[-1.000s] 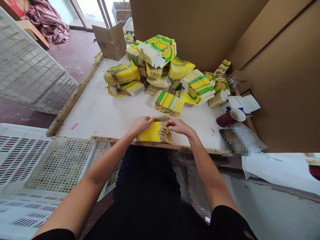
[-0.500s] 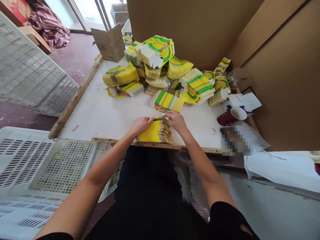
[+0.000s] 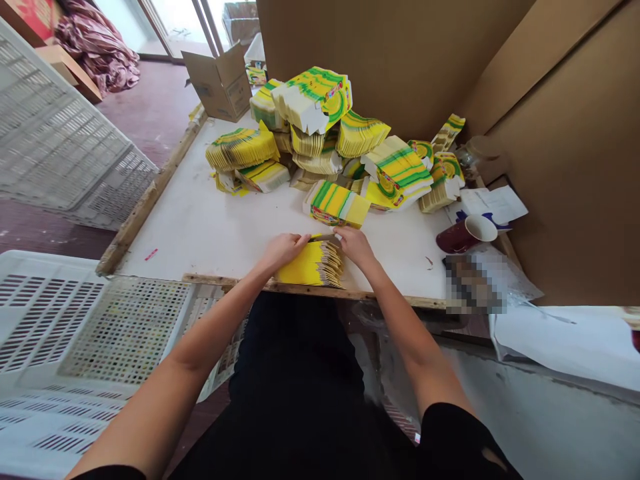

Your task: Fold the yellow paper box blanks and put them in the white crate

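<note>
At the near edge of the table (image 3: 210,227), my left hand (image 3: 283,249) curls over one stack of yellow cartons (image 3: 310,265) and my right hand (image 3: 356,245) pinches its top piece, while the heap of bundles (image 3: 325,133) at the table's far side looks yet to be handled.

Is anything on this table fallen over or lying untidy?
The maroon mug near the table's right edge looks tipped, perhaps on its side, beside the papers; no spill shows. The carton bundles at the back are heaped unevenly, several tilted.
</note>
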{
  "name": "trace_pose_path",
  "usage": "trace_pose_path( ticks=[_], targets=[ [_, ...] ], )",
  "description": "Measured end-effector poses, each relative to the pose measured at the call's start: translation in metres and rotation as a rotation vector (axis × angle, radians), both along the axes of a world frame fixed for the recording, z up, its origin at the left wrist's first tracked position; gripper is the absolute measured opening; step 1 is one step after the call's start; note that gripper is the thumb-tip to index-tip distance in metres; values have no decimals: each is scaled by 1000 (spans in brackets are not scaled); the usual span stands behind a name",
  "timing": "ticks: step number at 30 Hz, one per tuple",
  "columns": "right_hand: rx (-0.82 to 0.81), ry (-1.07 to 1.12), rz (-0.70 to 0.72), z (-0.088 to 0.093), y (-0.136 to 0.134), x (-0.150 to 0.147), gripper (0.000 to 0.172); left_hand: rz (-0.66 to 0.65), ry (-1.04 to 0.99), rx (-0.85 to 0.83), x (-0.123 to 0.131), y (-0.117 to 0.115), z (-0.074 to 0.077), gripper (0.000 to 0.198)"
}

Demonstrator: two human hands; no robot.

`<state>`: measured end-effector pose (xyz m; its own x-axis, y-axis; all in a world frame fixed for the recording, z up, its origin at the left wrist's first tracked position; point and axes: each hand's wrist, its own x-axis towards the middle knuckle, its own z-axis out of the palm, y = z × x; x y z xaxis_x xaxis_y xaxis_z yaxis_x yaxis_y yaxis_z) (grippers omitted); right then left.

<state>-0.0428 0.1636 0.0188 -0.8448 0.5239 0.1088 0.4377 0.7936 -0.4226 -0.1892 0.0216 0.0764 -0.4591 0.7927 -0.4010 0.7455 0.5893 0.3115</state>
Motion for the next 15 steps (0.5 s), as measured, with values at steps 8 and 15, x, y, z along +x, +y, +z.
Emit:
trace_pose_path(
  ticks=[8, 15],
  targets=[
    [-37, -101, -55, -4, -11, 1, 43, -8, 12, -3, 1, 1, 2, 57],
    [-57, -170, -11, 8, -13, 0, 40, -26, 17, 21, 1, 0, 0, 58]
  ],
)
